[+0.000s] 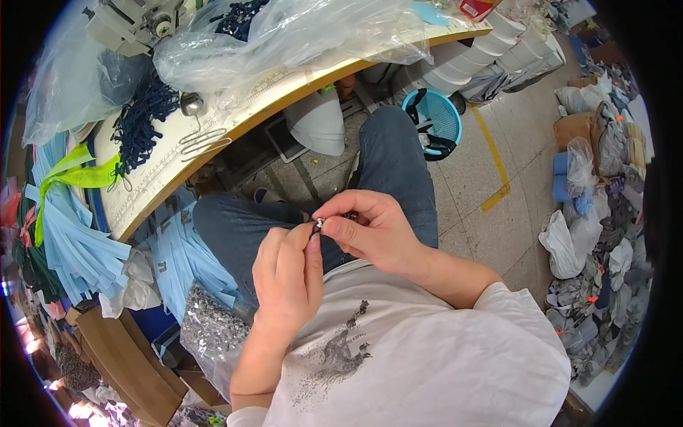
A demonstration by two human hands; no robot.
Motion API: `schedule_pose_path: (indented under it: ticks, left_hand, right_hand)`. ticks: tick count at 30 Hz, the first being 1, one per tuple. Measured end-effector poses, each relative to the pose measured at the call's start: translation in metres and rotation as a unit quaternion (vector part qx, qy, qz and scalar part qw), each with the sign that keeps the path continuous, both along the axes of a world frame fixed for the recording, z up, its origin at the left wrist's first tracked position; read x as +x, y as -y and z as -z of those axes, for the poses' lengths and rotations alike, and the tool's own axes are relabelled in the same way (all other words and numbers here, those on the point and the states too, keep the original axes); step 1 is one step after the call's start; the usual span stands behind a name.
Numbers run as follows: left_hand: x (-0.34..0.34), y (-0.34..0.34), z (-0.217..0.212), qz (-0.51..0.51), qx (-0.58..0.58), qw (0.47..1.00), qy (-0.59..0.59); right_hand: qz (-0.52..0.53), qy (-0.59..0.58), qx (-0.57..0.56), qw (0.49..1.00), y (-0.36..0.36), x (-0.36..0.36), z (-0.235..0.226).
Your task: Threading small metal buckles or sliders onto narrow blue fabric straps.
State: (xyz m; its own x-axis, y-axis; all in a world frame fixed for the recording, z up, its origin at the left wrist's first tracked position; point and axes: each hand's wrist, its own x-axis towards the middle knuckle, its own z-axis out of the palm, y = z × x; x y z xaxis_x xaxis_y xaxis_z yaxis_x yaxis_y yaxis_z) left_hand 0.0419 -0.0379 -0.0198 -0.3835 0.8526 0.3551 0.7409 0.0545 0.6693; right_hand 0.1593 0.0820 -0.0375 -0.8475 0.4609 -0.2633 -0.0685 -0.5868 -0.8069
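Above my lap, both hands meet fingertip to fingertip. Between them is a small shiny piece (319,223), silvery and too small to name, with a thin dark strip (314,230) beside it. My left hand (288,274) pinches the dark strip between thumb and forefinger. From the other side, my right hand (373,231) closes thumb and forefinger on the shiny piece, and more dark material shows behind its thumb. A heap of navy loops (146,117) lies on the worktable (153,181), next to a bent wire piece (203,142).
A sewing machine (135,25) and clear plastic sheeting (284,46) occupy the table. Light blue strips (78,235) and a neon ribbon (67,171) hang off its left end. Beside me sit a bag of small silvery bits (206,331), a blue basket (445,110) and heaped grey pieces (605,285).
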Motion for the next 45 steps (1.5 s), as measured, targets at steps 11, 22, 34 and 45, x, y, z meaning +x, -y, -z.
schedule_pose_path:
  ticks: [11, 22, 34, 45]
  left_hand:
    - [-0.002, -0.007, -0.005, 0.022, -0.032, 0.998, -0.039]
    - [0.009, -0.036, -0.023, 0.134, -0.036, 0.99, 0.002]
    - [0.05, -0.115, -0.009, 0.288, -0.078, 0.954, 0.033]
    - [0.057, -0.12, -0.019, 0.264, -0.085, 0.96, 0.038]
  right_hand:
    - [0.0, -0.007, 0.193, 0.981, -0.014, 0.004, -0.001]
    - [0.088, -0.056, 0.333, 0.937, -0.025, 0.023, 0.014]
    - [0.283, 0.096, 0.384, 0.874, -0.049, 0.098, -0.002]
    - [0.325, 0.128, 0.373, 0.86, -0.043, 0.096, -0.03]
